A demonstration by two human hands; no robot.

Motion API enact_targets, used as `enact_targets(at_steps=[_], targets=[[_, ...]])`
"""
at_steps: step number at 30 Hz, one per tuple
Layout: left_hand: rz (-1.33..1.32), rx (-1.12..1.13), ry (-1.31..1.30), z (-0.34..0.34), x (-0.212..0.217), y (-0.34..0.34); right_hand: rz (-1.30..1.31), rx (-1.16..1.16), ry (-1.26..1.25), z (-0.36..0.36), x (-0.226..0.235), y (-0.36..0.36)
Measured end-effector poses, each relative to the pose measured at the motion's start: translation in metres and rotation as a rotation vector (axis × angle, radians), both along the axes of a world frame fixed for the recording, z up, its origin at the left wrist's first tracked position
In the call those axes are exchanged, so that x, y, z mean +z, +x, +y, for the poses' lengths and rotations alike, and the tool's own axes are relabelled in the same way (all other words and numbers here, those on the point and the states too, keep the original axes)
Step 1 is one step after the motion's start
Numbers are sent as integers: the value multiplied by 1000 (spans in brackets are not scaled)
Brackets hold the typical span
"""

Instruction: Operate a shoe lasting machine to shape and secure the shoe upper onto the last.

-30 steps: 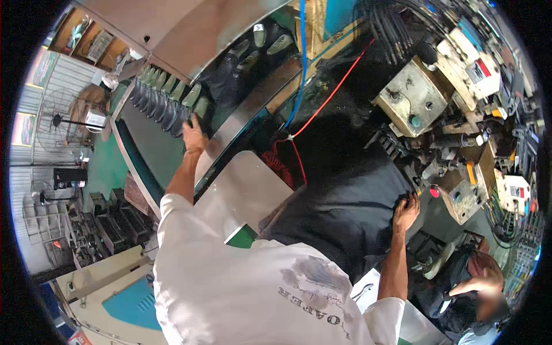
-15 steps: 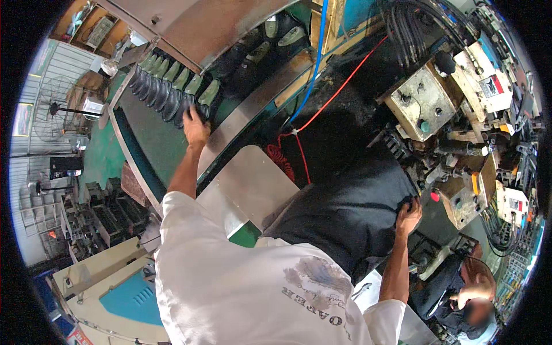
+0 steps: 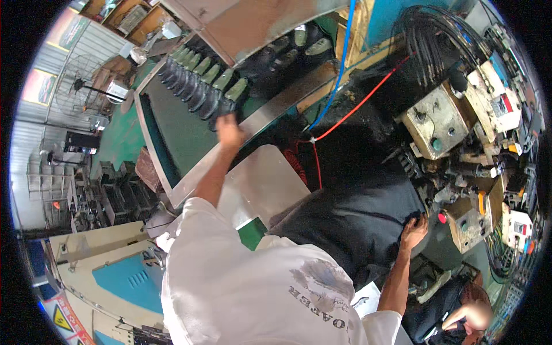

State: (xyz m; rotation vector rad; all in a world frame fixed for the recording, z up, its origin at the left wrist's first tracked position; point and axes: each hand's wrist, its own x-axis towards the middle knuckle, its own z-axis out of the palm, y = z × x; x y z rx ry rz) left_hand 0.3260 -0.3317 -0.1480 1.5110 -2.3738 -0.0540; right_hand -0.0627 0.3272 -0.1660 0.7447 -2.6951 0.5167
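My left hand [image 3: 230, 132] reaches to the near end of a row of black shoes [image 3: 197, 103], each with a pale green last-like piece on top. It touches the dark toe of the end shoe [image 3: 229, 108]; its fingers are blurred, so their grip is unclear. The shoes stand side by side on a dark green belt-like surface [image 3: 178, 123] with a metal rim. My right hand [image 3: 414, 231] rests on the dark cloth over my knee [image 3: 368, 213], fingers spread and holding nothing.
More shoes [image 3: 284, 57] stand under a brown metal hood [image 3: 259, 26]. A blue hose [image 3: 339, 75] and a red hose [image 3: 368, 98] hang ahead. To the right are control boxes [image 3: 438, 121] and black cables [image 3: 428, 46]. Another person [image 3: 445, 307] is at lower right.
The whole view has shifted, the scene sliding right and down. My left hand stays at the end shoe, drawn slightly back toward its toe. My right hand still rests on my knee.
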Motion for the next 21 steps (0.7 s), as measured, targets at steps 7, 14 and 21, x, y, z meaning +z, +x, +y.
enact_targets(at_steps=[7,14,21], targets=[[291,-920,244,159,20,-210,-432,93,-388,28,19,-13],[215,-1474,466,414,48,-313,-326,-670,-180,262,36,134],[51,-1447,167,397,48,-334,-545,-1610,-153,372,-24,466]])
